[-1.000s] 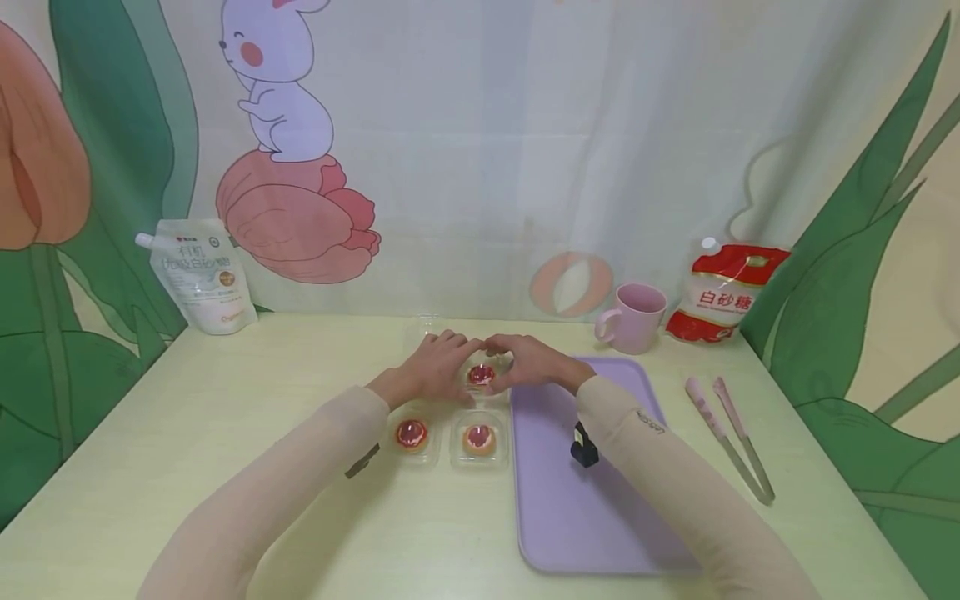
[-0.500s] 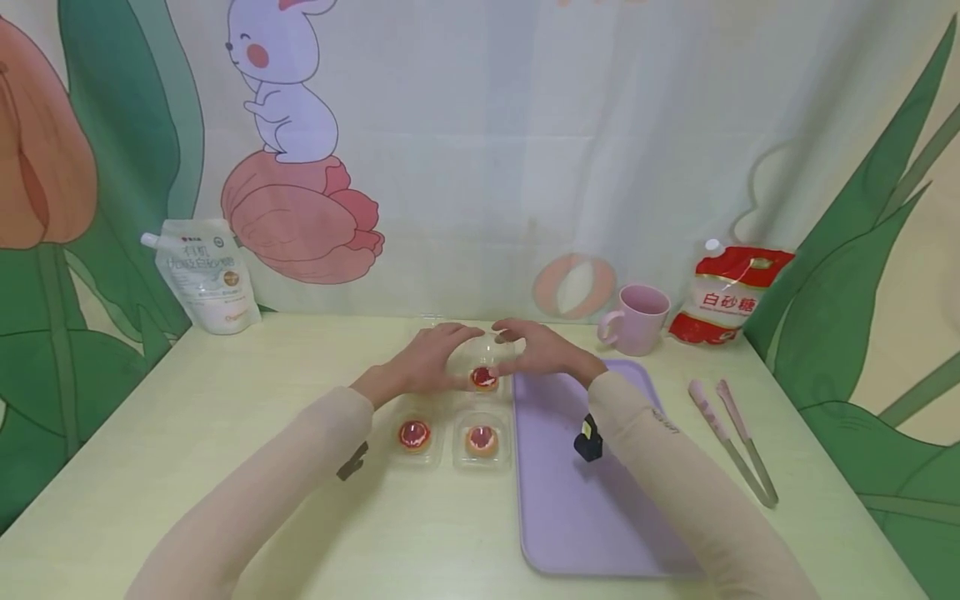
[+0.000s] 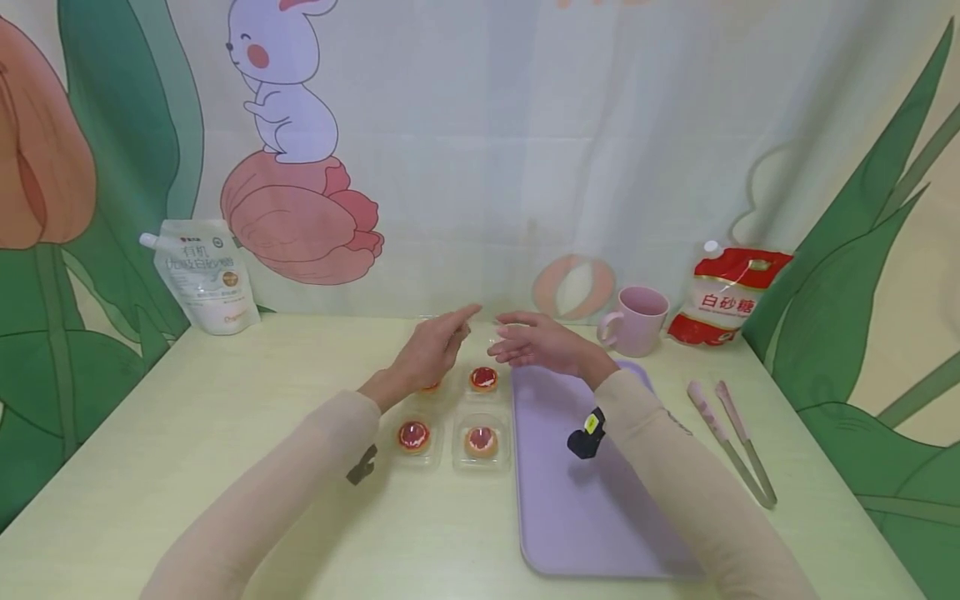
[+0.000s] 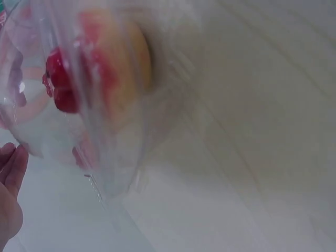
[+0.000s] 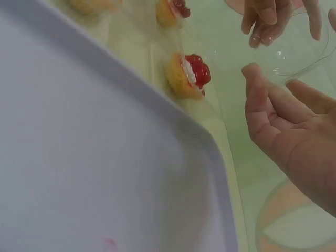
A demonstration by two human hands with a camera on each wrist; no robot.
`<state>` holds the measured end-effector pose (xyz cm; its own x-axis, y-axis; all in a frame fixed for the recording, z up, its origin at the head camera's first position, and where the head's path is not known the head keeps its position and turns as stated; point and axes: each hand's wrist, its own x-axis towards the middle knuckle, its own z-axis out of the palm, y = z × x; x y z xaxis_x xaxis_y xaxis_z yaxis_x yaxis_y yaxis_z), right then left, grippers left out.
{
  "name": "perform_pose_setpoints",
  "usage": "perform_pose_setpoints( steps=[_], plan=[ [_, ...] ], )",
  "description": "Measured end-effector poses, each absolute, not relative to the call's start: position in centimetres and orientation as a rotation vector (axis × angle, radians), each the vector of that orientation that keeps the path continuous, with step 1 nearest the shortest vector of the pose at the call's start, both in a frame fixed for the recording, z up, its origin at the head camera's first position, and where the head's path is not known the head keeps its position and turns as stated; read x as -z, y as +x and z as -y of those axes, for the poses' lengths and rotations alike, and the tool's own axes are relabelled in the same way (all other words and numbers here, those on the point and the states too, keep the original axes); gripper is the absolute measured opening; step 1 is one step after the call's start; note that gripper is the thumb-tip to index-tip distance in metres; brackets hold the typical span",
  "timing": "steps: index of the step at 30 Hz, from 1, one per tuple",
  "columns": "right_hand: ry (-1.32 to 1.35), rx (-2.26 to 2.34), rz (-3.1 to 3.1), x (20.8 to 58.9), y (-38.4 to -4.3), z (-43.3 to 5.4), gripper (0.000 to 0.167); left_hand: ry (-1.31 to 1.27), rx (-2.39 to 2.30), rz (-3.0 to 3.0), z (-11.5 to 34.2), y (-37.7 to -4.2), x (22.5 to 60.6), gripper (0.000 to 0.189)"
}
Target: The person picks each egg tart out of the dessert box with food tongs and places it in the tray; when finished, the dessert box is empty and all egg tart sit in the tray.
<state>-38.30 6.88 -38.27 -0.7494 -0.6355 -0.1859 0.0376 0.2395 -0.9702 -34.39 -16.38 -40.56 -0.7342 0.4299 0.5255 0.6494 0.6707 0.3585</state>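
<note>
Four of the views' details centre on clear plastic boxes, each with a small red-topped tart. The back right tart [image 3: 483, 379] lies in its box between my hands, its clear lid [image 5: 299, 44] raised behind it. My left hand [image 3: 427, 346] is over the back left box, fingers straight and pointing away, hiding most of that tart [image 4: 115, 68]. Across from it, my right hand [image 3: 542, 343] hovers above the far left corner of the purple tray [image 3: 573, 521], fingers loosely bent and holding nothing. Nearer me sit the front left tart [image 3: 414, 436] and front right tart [image 3: 481, 442].
Tongs [image 3: 738, 450] with pink handles lie right of the tray. A pink mug [image 3: 641, 321] and a red and white sugar bag [image 3: 727, 296] stand at the back right. A white pouch [image 3: 206, 279] stands at the back left, before the printed curtain [image 3: 450, 167].
My hands, first close together around the back right box, have drawn apart and lifted off it. Its tart now shows in full, and the lid has tipped away from me.
</note>
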Motion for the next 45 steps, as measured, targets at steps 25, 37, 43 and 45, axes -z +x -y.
perform_pose_setpoints(
  steps=[25, 37, 43, 45],
  plan=[
    [-0.928, 1.46, -2.755, 38.8, -37.8, -4.7, 0.065, -0.323, 1.151, 2.588, 15.2, -36.5, 38.0, 0.055],
    [-0.605, 1.589, -2.485, 39.1, -41.6, -5.3, 0.063, -0.211, 1.4, 2.741, 15.4, -39.2, 37.9, 0.057],
    [-0.497, 1.532, -2.49, 40.2, -41.9, -5.4, 0.065, -0.222, 1.375, 2.989, 15.6, -40.7, 38.2, 0.061],
    [-0.489, 1.518, -2.472, 40.3, -41.9, -5.4, 0.064, -0.214, 1.369, 3.041, 15.6, -40.8, 37.9, 0.062]
  ],
)
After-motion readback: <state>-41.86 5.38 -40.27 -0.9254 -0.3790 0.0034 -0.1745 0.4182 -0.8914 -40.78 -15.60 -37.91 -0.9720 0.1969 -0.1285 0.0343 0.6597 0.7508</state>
